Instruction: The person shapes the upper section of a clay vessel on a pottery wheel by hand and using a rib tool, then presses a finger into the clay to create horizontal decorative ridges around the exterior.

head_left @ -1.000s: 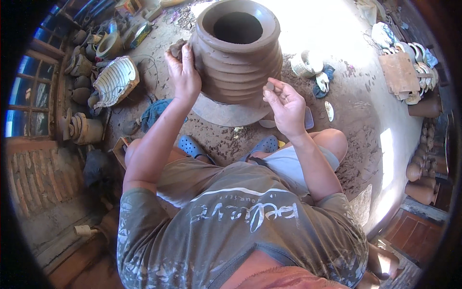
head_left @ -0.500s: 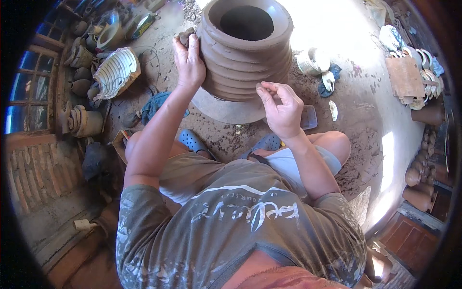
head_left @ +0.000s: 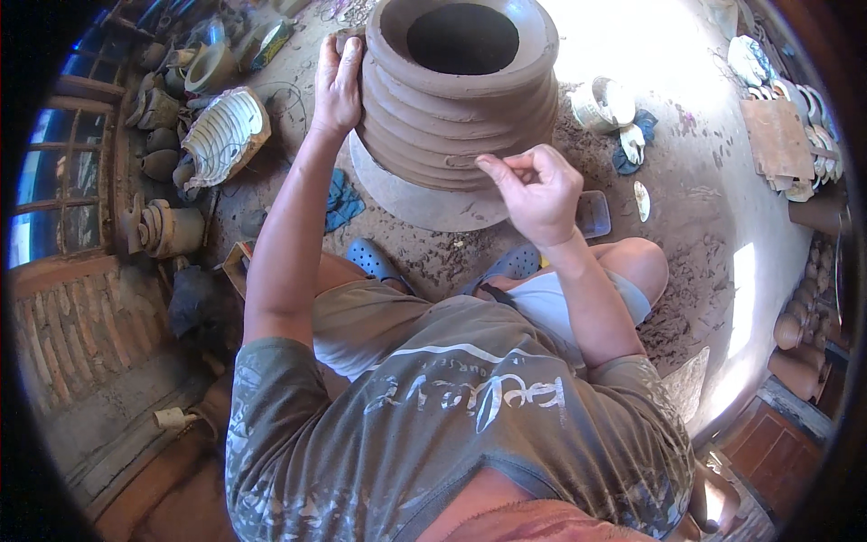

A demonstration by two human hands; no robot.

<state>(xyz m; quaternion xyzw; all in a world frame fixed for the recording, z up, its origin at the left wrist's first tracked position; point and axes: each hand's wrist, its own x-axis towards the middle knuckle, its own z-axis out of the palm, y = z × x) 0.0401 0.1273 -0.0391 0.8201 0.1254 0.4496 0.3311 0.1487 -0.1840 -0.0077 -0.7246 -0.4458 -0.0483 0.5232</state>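
A large brown clay pot [head_left: 461, 117] with a wide round mouth and ridged sides stands upright on a pale round slab [head_left: 388, 185]. My left hand [head_left: 338, 90] is at the pot's left side, fingers pointing up, closed around a dark lump of clay [head_left: 347, 34] that shows at the fingertips. My right hand [head_left: 546, 194] is closed in a pinch in front of the pot's lower right side. Whatever sits between thumb and forefinger is too small to make out. Near those fingertips a small curled mark shows on the pot's wall.
A blue cloth [head_left: 343, 200] lies left of the slab, and a clear plastic tub [head_left: 593, 214] to its right. A white bucket [head_left: 602, 104] stands farther right. A ribbed white mould [head_left: 226, 135] and several pots line the left wall. Clay scraps cover the floor around my feet.
My left hand has risen a little and shifted left along the pot. My right hand has moved slightly right, still pinched. The whole view has shifted slightly.
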